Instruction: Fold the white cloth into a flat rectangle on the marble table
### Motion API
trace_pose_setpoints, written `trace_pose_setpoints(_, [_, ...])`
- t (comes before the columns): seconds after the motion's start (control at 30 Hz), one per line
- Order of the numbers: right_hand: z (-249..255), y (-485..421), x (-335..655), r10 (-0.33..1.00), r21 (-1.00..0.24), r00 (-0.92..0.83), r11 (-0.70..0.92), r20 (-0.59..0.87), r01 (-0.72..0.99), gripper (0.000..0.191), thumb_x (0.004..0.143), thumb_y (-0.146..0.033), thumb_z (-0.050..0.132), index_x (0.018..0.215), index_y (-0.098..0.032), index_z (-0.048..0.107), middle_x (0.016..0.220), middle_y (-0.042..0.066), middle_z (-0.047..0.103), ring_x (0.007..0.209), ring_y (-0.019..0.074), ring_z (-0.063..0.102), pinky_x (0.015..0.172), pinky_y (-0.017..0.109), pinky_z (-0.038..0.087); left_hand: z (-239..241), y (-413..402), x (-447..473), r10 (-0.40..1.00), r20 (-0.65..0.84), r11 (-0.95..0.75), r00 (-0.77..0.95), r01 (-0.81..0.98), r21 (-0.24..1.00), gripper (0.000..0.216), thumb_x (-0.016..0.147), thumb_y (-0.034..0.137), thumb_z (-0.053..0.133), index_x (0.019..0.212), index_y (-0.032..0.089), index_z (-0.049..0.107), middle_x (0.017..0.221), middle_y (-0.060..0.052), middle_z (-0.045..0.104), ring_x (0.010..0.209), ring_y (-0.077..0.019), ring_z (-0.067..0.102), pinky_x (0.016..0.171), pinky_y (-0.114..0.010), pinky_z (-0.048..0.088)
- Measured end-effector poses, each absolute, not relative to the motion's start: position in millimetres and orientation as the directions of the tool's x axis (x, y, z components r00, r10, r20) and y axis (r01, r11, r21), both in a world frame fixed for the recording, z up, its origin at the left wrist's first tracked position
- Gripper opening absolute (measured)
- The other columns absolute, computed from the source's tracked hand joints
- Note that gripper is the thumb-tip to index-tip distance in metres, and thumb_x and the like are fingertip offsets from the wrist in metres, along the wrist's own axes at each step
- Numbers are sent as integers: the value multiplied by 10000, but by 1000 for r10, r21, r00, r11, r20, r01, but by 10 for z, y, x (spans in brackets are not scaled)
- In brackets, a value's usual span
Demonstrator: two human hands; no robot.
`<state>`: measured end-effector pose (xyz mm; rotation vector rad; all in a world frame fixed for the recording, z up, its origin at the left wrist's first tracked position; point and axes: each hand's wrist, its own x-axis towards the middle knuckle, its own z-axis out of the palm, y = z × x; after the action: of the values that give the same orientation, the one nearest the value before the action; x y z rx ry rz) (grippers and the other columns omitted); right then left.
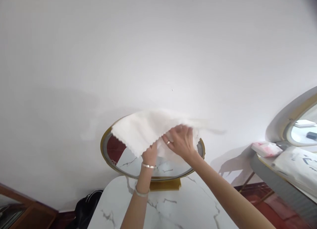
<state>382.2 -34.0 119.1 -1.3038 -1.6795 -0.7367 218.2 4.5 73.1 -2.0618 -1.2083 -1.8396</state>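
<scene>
A white cloth (141, 130) with a scalloped edge is held up in front of an oval mirror (105, 149) with a gold frame. My left hand (150, 153) is closed on the cloth's lower edge, its fingertips hidden by the fabric. To its right, my right hand (182, 140), with a ring on one finger, grips the cloth at the same edge, its fingertips over the fabric. The cloth's right end is smeared by motion. Below both hands, the mirror's gold base (165, 185) stands on a white marble-patterned table (173, 211).
At the right, a second table (269, 169) carries a pink-and-white packet (266, 149), a white plastic bag (298, 168) and another oval mirror (303, 126). A black bag (86, 207) is on the floor at lower left. A white wall (158, 50) rises behind the mirror.
</scene>
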Motion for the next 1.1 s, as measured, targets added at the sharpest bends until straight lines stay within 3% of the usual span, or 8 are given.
trace_pose_setpoints(0.2, [913,-710,4208,458,-355,199,285,866,890,649,927,-405,471,1471,-168,207,1410,188,412,1326,327,366,1018,540,404,1586,-138,2811,282,937,-742,204,666,79,504,856,214,547,1351,153,475,1453,-133,441,1417,-305,264,1169,-565,195])
trace_pose_setpoints(0.37, [-577,-1137,4258,673,-702,440,167,594,692,706,916,-482,439,1478,-139,185,1440,221,374,1311,364,396,1001,573,409,901,-493,3410,146,649,-893,746,382,-239,451,923,57,370,1343,197,456,1361,-15,553,1366,-144,371,1111,-329,383])
trace_pose_setpoints(0.53, [-1630,-1874,4381,842,-783,379,80,384,616,462,858,-514,530,1206,-211,542,1215,138,605,1147,336,571,936,487,503,-26,-862,3283,308,566,-944,765,322,77,235,942,142,412,1046,200,614,940,-15,694,1000,-167,629,923,-325,518])
trace_pose_setpoints(0.67, [-1854,-2384,4648,706,-838,624,-78,335,539,609,756,-516,655,1249,-214,464,1171,163,579,1055,359,604,799,462,562,-311,-1206,2762,581,483,-805,655,374,461,303,925,190,412,1175,251,574,1103,-50,663,1071,-203,598,972,-387,497])
trace_pose_setpoints(0.77, [-1606,-2553,4782,648,-857,668,-44,367,514,795,733,-513,661,1386,-227,310,1402,204,380,1252,400,454,865,495,526,-443,-1435,2405,629,444,-742,638,322,588,341,925,248,414,1234,280,556,1206,-52,634,1141,-224,573,1022,-390,463])
trace_pose_setpoints(0.87, [-1093,-2579,4767,781,-858,498,91,376,505,650,750,-533,637,1302,-236,464,1441,159,390,1333,387,363,999,522,425,-544,-1658,2149,715,449,-653,536,283,702,354,939,341,386,1224,261,580,1215,-67,640,1140,-242,586,1019,-373,465])
trace_pose_setpoints(0.97, [-600,-2581,4624,949,-916,249,83,193,393,327,837,-522,561,942,-227,658,1028,89,674,1018,277,617,864,362,501,-536,-1881,1951,874,348,-453,339,312,835,385,947,407,377,1212,231,594,1219,-82,645,1152,-249,587,1015,-361,466])
trace_pose_setpoints(1.1, [-244,-2647,4374,977,-958,195,23,81,286,382,900,-526,469,785,-196,626,713,31,634,662,172,581,589,247,461,-406,-2142,1721,962,197,-252,190,337,907,393,932,463,414,1178,224,607,1239,-71,639,1192,-258,563,1021,-368,461])
